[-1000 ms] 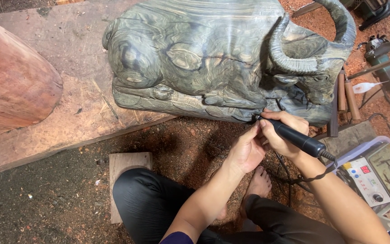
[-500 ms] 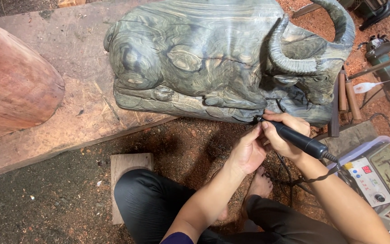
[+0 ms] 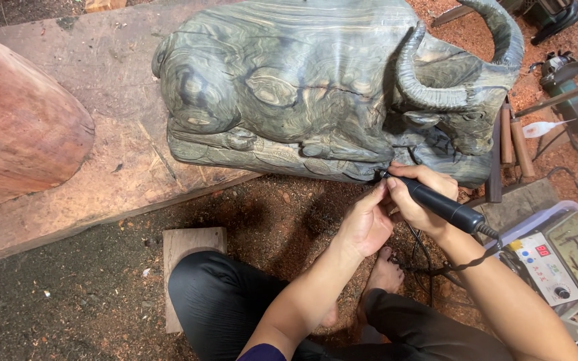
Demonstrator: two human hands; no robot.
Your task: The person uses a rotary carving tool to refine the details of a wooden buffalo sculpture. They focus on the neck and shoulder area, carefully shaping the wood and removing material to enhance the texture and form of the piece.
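Right hand (image 3: 417,197) wrapped around black rotary handpiece (image 3: 433,202), fingers closed on the barrel in a pen-like grip, thumb on the near side, wrist bent slightly back. Right forearm running down toward the lower right corner of the view. Left hand (image 3: 364,224) set just beside the right, fingers together and extended upward, fingertips pressed against the front of the handpiece near its tip, closed on nothing itself, only bracing. Left forearm rising from bottom centre, over a knee in dark trousers (image 3: 229,301).

Handpiece lying on a slant, long axis from lower right to upper left, tip pointing up-left and meeting the lower edge of grey-green carved buffalo (image 3: 302,93), close under the head. Cord leaving the rear end toward the right and looping down over the ground. Bit itself too small to make out.

Buffalo resting on wooden slab (image 3: 88,140), body lengthwise left to right, horned head at the right. Reddish log (image 3: 15,127) at the left edge. Control box (image 3: 546,264) with a dial low at the right. Small wooden block (image 3: 192,244) on the sawdust-covered ground near the knee.
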